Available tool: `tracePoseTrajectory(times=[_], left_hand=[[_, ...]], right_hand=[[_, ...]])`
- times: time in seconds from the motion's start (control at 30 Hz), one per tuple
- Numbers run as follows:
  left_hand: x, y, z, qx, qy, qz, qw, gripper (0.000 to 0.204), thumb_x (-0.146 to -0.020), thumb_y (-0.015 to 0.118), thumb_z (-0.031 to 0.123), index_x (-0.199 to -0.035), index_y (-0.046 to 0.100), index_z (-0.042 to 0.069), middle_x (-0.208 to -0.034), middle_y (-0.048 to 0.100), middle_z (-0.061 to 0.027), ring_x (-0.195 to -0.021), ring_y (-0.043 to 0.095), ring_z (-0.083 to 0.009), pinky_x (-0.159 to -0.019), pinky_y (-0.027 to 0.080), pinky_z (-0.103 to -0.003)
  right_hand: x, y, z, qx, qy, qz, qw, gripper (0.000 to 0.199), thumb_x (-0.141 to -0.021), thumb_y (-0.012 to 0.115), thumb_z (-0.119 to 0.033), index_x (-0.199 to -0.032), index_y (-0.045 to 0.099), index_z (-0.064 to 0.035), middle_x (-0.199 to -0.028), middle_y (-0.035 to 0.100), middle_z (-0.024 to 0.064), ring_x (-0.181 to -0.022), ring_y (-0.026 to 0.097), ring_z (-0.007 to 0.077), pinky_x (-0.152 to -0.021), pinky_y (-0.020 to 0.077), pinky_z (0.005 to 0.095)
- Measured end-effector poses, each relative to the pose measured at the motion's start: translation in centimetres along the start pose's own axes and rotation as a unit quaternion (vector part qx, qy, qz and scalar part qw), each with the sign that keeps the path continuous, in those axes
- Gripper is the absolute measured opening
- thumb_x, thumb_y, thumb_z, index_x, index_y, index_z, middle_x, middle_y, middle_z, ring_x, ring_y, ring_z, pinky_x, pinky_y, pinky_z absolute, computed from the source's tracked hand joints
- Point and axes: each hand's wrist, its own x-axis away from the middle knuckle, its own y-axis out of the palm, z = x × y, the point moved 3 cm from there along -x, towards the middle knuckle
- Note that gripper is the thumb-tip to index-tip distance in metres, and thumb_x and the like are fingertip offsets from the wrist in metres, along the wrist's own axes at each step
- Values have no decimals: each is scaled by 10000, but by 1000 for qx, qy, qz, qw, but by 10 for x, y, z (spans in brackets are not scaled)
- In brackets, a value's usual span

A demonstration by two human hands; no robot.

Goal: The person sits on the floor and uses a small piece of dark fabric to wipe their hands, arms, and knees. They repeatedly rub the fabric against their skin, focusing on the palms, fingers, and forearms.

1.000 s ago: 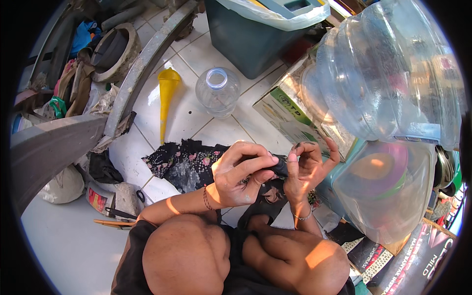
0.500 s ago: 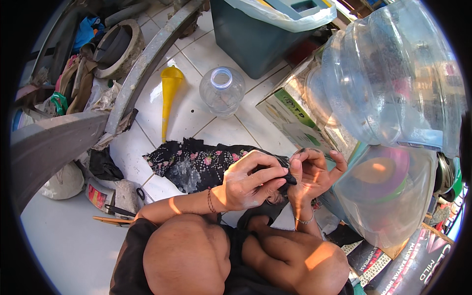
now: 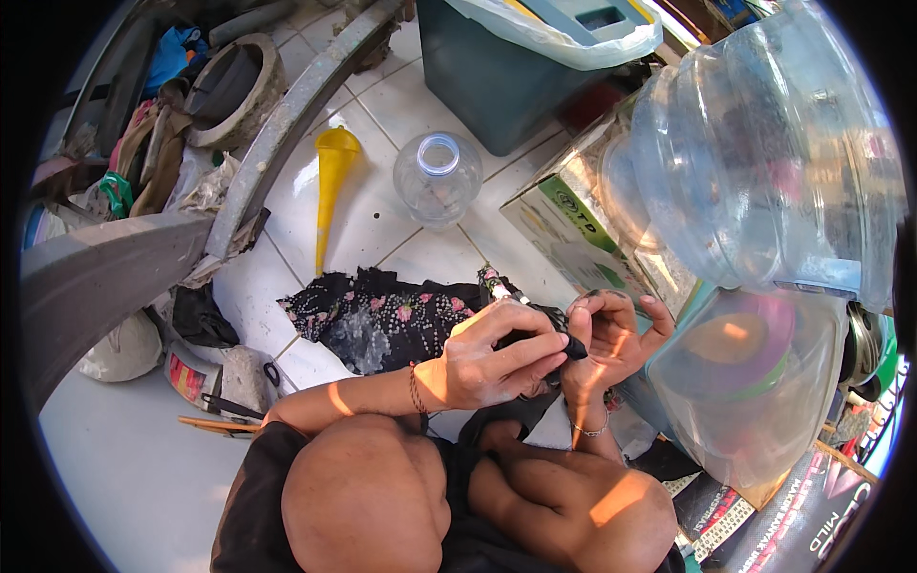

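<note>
A black cloth with pink flowers and pale dots [image 3: 406, 310] is spread over the tiles, with a whitish, wet-looking patch on its left part. A dark, bunched piece of cloth [image 3: 575, 349] sits between my hands; whether it belongs to the flowered cloth is hidden by my fingers. My left hand [image 3: 501, 353] is closed around it, thumb and fingers pressed together. Facing it, my right hand [image 3: 611, 334] is palm up and pinches at the dark cloth with thumb and forefinger, its outer fingers curled loosely apart.
Beyond the cloth lie a yellow funnel [image 3: 334, 181] and a clear, uncapped bottle [image 3: 437, 186]. A dark lined bin [image 3: 497, 81] stands farther off. To the right are a carton [image 3: 573, 215], a large clear water jug [image 3: 764, 153] and a translucent tub [image 3: 755, 382]. A grey metal frame [image 3: 124, 253] crosses the left.
My left fingers have shifted slightly on the dark cloth, and its tip shows more at the right. A flowered fold now sticks up behind my left hand.
</note>
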Motion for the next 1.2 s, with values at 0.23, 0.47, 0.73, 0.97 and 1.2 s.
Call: tracePoseTrajectory(times=[0.23,0.47,0.73,0.97,1.2], left_hand=[[4,9,2,43,4,1,999,293,-829,865,42,-1098,748,40,-994,692,-100,-810,687,-231,-667,571,-358],[12,9,-19,52,-161,30,985,153,-949,736,-2,-1094,689,-15,-1033,647,-119,-891,635,-194,-782,541,-299],[16,27,-26,193,-238,89,948,207,-1004,675,-9,-1195,606,-48,-1189,534,-113,-999,565,-130,-855,518,-265],[23,20,-13,74,-186,73,977,229,-860,827,33,-1057,714,6,-1031,684,-123,-899,672,-243,-800,556,-330],[9,24,-13,30,-176,11,984,276,-804,856,21,-1055,743,43,-1037,698,-106,-913,692,-252,-810,574,-352]], right_hand=[[-9,5,0,-34,27,-23,999,672,-935,761,-62,-1440,319,-107,-975,620,95,-883,611,185,-804,532,330],[-22,9,-8,-465,348,5,814,620,-1081,451,-541,-1422,443,-24,-858,469,56,-770,457,194,-752,402,343],[-23,8,4,-623,369,12,690,643,-1096,403,-543,-1453,465,-12,-887,448,54,-807,449,198,-761,417,345],[-21,3,8,-574,332,-27,748,666,-1085,400,-584,-1530,402,-88,-1237,573,164,-1208,521,319,-1093,420,460],[-19,22,0,-418,243,-110,868,885,-998,291,-797,-1692,101,-282,-1735,49,275,-1623,34,385,-1302,61,494]])
